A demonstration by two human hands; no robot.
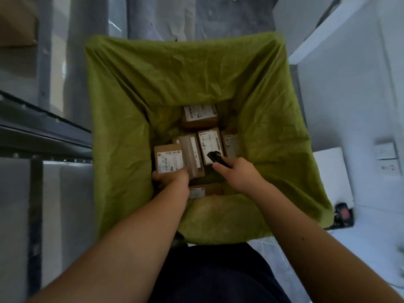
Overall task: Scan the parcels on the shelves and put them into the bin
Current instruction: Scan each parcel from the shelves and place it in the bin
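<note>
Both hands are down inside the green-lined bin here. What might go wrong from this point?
The left hand grips the labelled parcel by its near edge only, so it may drop crooked onto the other boxes. The right hand holds the scanner just above another parcel and might knock it. The loose green liner could snag either forearm on withdrawal.

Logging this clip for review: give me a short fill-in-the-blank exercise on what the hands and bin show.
1. The bin is lined with a ____ bag.
2. The right hand holds a black ____.
3. The left hand has its grip on a ____ parcel with a white label.

Missing words: green; scanner; brown
</note>
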